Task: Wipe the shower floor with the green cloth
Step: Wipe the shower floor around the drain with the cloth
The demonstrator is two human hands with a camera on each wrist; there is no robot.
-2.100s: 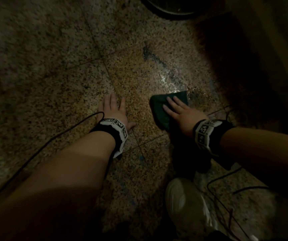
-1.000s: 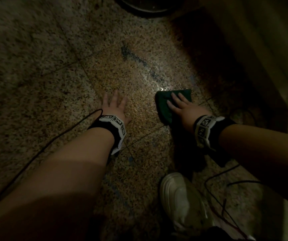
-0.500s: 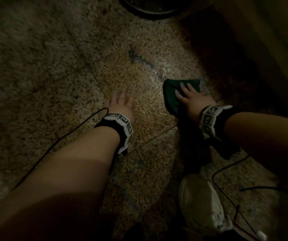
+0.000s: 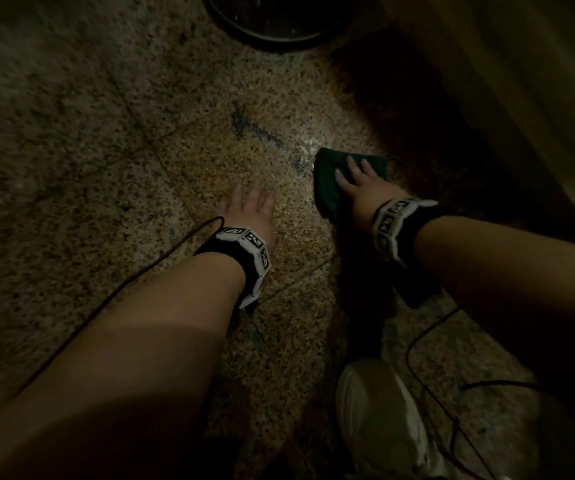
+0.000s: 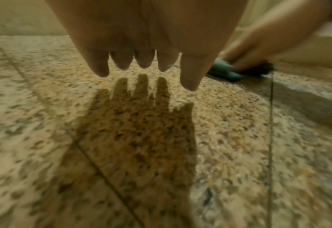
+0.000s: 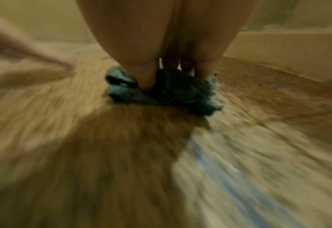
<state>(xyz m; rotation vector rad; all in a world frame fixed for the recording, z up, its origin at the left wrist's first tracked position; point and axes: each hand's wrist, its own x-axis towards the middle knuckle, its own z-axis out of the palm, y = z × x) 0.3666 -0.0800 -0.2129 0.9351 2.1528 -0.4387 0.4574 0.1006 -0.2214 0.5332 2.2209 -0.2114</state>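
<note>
The green cloth (image 4: pixel 326 183) lies bunched on the speckled stone shower floor (image 4: pixel 106 168), at the edge of a dark shadow on the right. My right hand (image 4: pixel 355 178) presses on it with straight fingers. The right wrist view is blurred and shows thumb and fingers of the right hand (image 6: pixel 168 75) pushing down on the cloth (image 6: pixel 161 94). My left hand (image 4: pixel 251 202) is spread to the left of the cloth and holds nothing. In the left wrist view the left hand (image 5: pixel 157 69) hovers just over the floor above its shadow, with the cloth (image 5: pixel 222 70) beyond.
A dark round basin (image 4: pixel 272 26) stands at the top. A wall or step (image 4: pixel 504 98) closes off the right side. A white shoe (image 4: pixel 383 420) is near the bottom, with black cables (image 4: pixel 428 334) beside it. A dark streak (image 4: pixel 255 128) marks the floor.
My right hand has slid the cloth forward and to the right, towards the dark corner. The left hand has shifted forward and right over the floor.
</note>
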